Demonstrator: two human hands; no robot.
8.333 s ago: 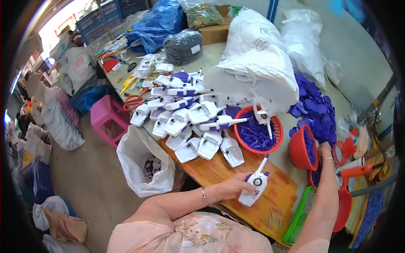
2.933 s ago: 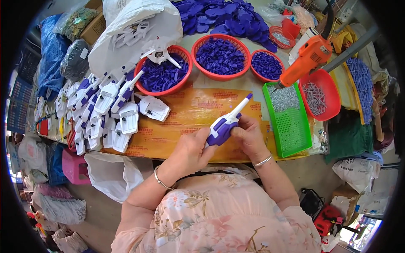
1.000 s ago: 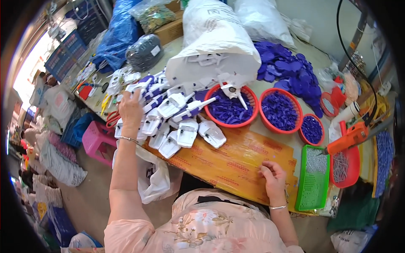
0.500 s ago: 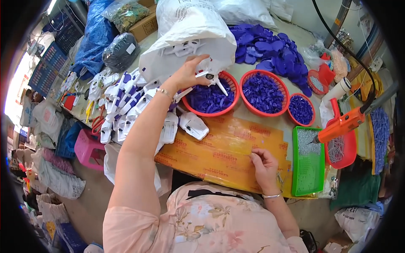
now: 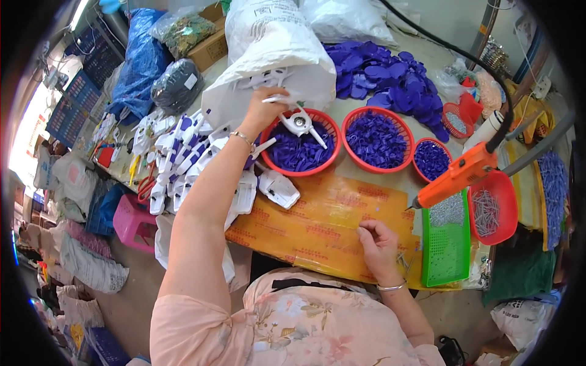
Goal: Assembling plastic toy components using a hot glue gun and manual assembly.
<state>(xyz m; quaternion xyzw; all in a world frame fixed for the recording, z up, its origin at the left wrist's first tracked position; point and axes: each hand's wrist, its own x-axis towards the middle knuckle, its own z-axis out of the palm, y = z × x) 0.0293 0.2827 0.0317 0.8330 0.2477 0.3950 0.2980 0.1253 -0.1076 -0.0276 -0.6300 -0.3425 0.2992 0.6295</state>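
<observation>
My left hand (image 5: 266, 114) reaches out to the mouth of a white woven sack (image 5: 268, 52). Its fingers are closed on a slim white plastic part (image 5: 278, 99). Beside the fingers, a white plastic frame with spread arms and a round dark-centred hub (image 5: 299, 122) rests over a red basket (image 5: 334, 152) of purple plastic pieces. More white parts show inside the sack. My right hand (image 5: 379, 245) stays low over the yellow-taped work board (image 5: 317, 226), thumb and fingers pinched together. Anything between them is too small to make out.
White housings (image 5: 279, 188) with purple pieces pile up at left. Two more red baskets (image 5: 378, 139) hold purple parts. An orange electric screwdriver (image 5: 458, 177) hangs above a green tray (image 5: 447, 259) and a red tray of nails or pins (image 5: 510, 210). Purple discs (image 5: 397, 79) lie behind.
My left hand has gone from spread fingers to a closed grip at the sack mouth. The hanging screwdriver has swung leftward. My right hand has hardly moved.
</observation>
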